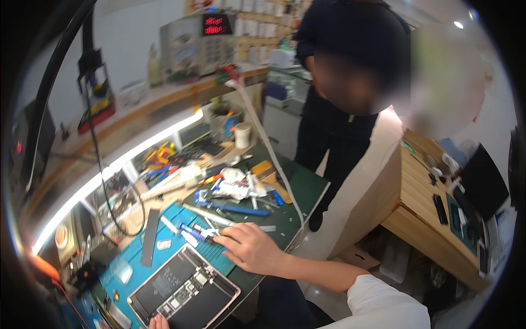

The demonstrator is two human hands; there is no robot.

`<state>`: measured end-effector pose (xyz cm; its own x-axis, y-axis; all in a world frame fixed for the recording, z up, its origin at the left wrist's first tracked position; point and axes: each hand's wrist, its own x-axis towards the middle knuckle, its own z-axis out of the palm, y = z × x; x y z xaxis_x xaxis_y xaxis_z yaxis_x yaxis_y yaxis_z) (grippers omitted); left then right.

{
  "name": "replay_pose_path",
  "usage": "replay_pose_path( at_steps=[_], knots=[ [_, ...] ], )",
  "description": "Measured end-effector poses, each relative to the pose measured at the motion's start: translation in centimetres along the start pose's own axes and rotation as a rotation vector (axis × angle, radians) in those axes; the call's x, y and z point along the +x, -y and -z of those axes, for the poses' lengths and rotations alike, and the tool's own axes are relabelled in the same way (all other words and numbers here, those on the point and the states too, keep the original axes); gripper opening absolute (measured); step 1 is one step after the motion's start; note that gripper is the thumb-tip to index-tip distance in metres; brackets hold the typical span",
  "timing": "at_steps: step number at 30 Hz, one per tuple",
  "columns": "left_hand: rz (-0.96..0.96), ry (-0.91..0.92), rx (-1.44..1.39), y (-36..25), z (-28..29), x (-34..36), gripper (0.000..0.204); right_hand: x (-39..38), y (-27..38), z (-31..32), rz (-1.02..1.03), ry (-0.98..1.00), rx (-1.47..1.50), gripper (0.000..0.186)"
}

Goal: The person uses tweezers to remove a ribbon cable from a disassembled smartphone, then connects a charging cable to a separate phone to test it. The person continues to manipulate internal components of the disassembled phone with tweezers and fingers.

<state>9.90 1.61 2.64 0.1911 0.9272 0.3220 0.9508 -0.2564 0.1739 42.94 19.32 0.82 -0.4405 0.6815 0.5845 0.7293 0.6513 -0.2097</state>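
Note:
An opened tablet with a pale pink rim lies on the blue work mat, its dark battery cells and circuit board bared. Fingertips of my left hand grip the near edge of its frame; the rest of that hand is cut off by the picture's lower border. Beyond the tablet's far right corner, my right hand has its fingers closed around the end of a slim blue tool that looks like a screwdriver. Its other end points left over the mat. A dark flat strip and a small pale part lie nearby.
Past the mat, pliers, a white tube, a blue tool and other items clutter the bench. A white cable crosses the right side. A person stands behind the bench; a wooden desk is at right.

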Motion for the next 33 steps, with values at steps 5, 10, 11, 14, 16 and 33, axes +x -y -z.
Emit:
replay_pose_path(
  at_steps=[5,10,11,14,16,33],
  knots=[
    [0.0,0.092,-0.031,1.0,0.5,0.6,0.086,-1.0,0.0,0.5,-0.113,-0.018,-0.042,0.055],
    [-0.093,0.015,0.015,2.8,-0.8,0.2,0.087,-1.1,-1.5,2.6,-0.283,-0.274,0.173,0.047],
    [-0.108,0.014,0.022,2.9,-0.9,0.3,0.087,-1.3,-2.3,4.4,-0.419,-0.294,0.314,0.049],
    [-0.154,0.023,0.017,2.4,-1.7,1.1,0.088,-2.0,-9.3,6.3,-0.507,-0.782,0.785,0.061],
    [-0.137,0.022,0.034,2.4,-1.3,0.8,0.089,0.3,-11.2,11.2,-0.785,-0.974,1.064,0.072],
    [-0.062,-0.141,-0.019,2.3,-1.9,0.0,0.095,1.3,-15.2,15.6,-0.759,-0.872,0.837,0.028]
  ],
)
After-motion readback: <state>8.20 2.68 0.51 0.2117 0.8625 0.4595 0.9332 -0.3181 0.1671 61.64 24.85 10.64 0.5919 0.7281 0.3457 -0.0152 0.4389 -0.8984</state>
